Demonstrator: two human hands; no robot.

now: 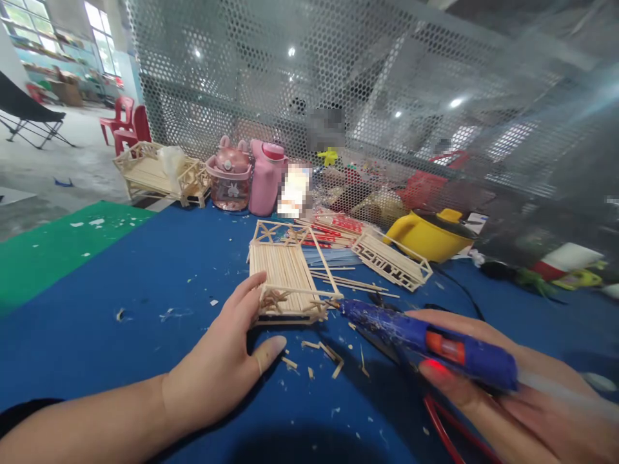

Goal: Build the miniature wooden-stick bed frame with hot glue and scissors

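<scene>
A small model made of thin wooden sticks [285, 274] lies on the blue table cover [159, 277]. My left hand [225, 361] rests flat beside its near left corner, fingertips touching the frame, holding nothing. My right hand [503, 386] grips a blue hot glue gun [425, 338]. The gun's nozzle touches the model's near right corner. A red cord [449, 432] runs from the gun toward me.
Loose sticks and a second stick frame [391, 261] lie behind the model. A yellow pot [428, 235], pink bottles [265, 177] and a finished stick bench [155, 171] stand near a perforated metal screen [338, 77]. Wood chips litter the cover. A green mat [53, 245] lies left.
</scene>
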